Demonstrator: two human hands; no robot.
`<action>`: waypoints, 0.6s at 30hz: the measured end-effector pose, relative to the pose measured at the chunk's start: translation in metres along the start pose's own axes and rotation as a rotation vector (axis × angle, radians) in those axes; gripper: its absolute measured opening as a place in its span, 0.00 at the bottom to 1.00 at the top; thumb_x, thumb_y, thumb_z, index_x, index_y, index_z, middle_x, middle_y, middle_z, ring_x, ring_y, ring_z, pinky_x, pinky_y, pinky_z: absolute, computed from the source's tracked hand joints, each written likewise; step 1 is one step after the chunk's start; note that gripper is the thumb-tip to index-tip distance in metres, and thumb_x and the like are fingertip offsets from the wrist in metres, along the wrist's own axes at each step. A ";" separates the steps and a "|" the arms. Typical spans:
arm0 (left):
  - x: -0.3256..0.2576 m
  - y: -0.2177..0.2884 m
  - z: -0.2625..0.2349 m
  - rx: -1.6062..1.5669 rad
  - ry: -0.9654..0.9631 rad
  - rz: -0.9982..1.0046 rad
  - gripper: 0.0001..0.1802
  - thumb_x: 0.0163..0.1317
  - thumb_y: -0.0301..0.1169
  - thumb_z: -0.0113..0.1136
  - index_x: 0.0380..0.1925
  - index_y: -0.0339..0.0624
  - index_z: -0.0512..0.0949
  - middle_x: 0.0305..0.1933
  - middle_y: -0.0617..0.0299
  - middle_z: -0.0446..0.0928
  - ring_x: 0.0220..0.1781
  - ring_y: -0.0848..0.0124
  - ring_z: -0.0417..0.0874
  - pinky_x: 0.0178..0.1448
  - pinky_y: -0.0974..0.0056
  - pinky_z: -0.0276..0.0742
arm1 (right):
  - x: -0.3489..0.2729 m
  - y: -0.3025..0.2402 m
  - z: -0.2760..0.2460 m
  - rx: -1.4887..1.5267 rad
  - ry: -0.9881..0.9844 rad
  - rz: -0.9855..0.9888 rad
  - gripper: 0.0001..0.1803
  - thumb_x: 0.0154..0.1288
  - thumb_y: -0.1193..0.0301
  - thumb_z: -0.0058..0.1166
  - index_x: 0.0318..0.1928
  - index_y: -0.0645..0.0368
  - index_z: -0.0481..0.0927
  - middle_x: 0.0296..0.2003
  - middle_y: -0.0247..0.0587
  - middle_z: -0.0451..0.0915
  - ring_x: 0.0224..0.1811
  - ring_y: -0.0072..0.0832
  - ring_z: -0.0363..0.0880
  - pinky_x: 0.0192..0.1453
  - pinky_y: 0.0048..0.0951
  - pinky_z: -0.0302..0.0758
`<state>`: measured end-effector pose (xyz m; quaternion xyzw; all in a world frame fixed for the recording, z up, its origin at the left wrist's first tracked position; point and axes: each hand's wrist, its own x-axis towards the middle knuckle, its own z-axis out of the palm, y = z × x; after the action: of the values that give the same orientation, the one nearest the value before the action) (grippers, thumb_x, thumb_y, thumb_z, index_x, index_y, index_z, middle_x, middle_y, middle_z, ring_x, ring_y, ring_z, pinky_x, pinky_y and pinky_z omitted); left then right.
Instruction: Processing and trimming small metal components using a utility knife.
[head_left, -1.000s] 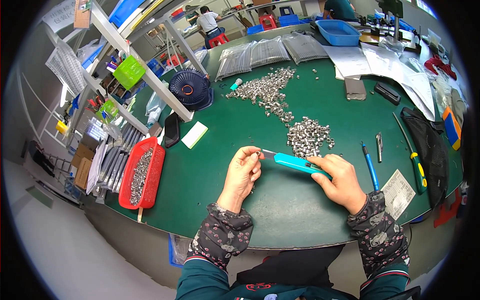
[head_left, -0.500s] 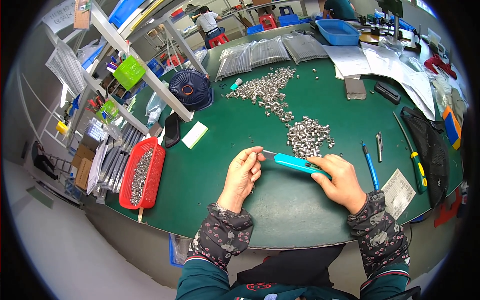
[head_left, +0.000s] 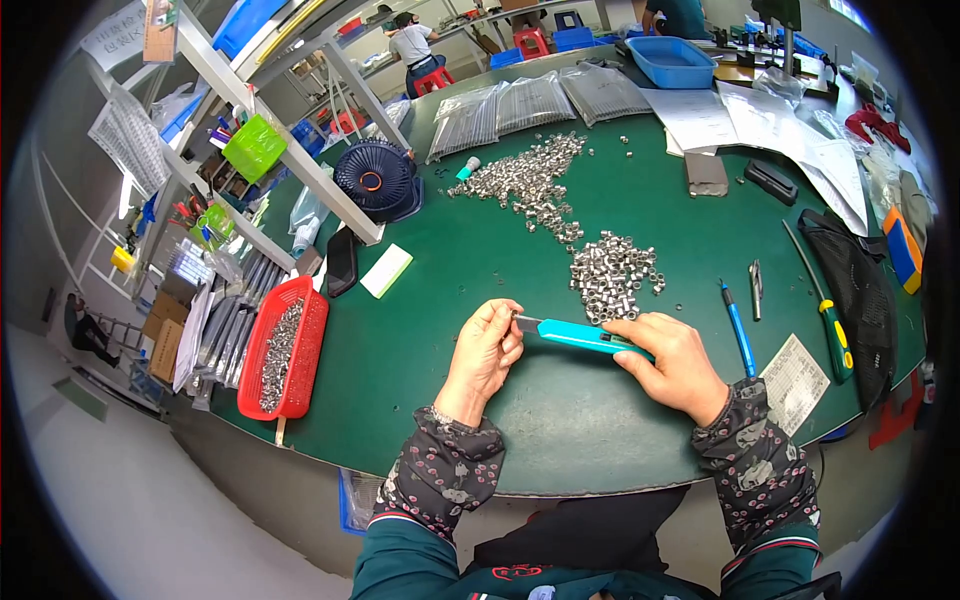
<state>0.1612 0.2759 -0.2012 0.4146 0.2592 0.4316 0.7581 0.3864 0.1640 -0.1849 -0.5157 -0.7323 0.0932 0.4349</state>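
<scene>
While the right hand (head_left: 675, 362) grips a teal utility knife (head_left: 580, 337) above the near part of the bench, the left hand (head_left: 485, 350) pinches a small metal piece (head_left: 515, 316) at its fingertips, mostly hidden by them; the blade points left and reaches that piece, though whether the two touch cannot be told. Just beyond the knife lies a loose heap of short metal rings (head_left: 613, 278), and a wider spread of similar rings (head_left: 530, 180) fans out farther back. To the left, at the bench's edge, a red perforated basket (head_left: 314, 350) holds many small metal parts (head_left: 282, 350). A bright green holder (head_left: 254, 148) fixed to the pale shelf frame (head_left: 330, 190) carries pens, and clear plastic bags (head_left: 605, 92) full of thin rods lie in a row at the back, near a blue tub (head_left: 672, 78). The green bench (head_left: 450, 270) also bears a dark fan (head_left: 375, 180), a black phone (head_left: 342, 262) and a notepad (head_left: 387, 270) on the left, with a blue pen (head_left: 738, 330) and a green-and-yellow screwdriver (head_left: 835, 340) on the right. Across the room, a person (head_left: 411, 45) sits on a red stool (head_left: 432, 78) at another bench.
</scene>
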 end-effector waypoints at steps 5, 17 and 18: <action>-0.001 0.001 0.001 0.032 -0.005 -0.023 0.12 0.67 0.37 0.48 0.34 0.38 0.72 0.21 0.66 0.70 0.17 0.83 0.61 0.16 0.78 0.54 | 0.002 -0.003 -0.001 -0.031 -0.005 0.006 0.16 0.53 0.70 0.57 0.45 0.56 0.77 0.26 0.40 0.73 0.31 0.37 0.73 0.33 0.37 0.71; -0.004 0.003 0.002 0.056 -0.018 -0.078 0.17 0.69 0.43 0.43 0.28 0.42 0.70 0.16 0.66 0.65 0.14 0.82 0.57 0.14 0.78 0.50 | 0.003 -0.005 -0.001 -0.108 0.127 -0.057 0.17 0.52 0.72 0.58 0.44 0.58 0.77 0.25 0.40 0.71 0.30 0.37 0.72 0.32 0.36 0.70; -0.004 0.003 0.000 0.048 -0.016 -0.085 0.18 0.69 0.43 0.42 0.28 0.42 0.70 0.16 0.66 0.65 0.14 0.82 0.57 0.14 0.78 0.50 | 0.004 -0.003 -0.002 -0.074 0.174 -0.046 0.17 0.52 0.72 0.57 0.44 0.59 0.77 0.25 0.41 0.71 0.29 0.38 0.72 0.32 0.36 0.70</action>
<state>0.1581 0.2731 -0.1985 0.4246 0.2806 0.3893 0.7677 0.3856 0.1649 -0.1799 -0.5206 -0.7064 0.0111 0.4794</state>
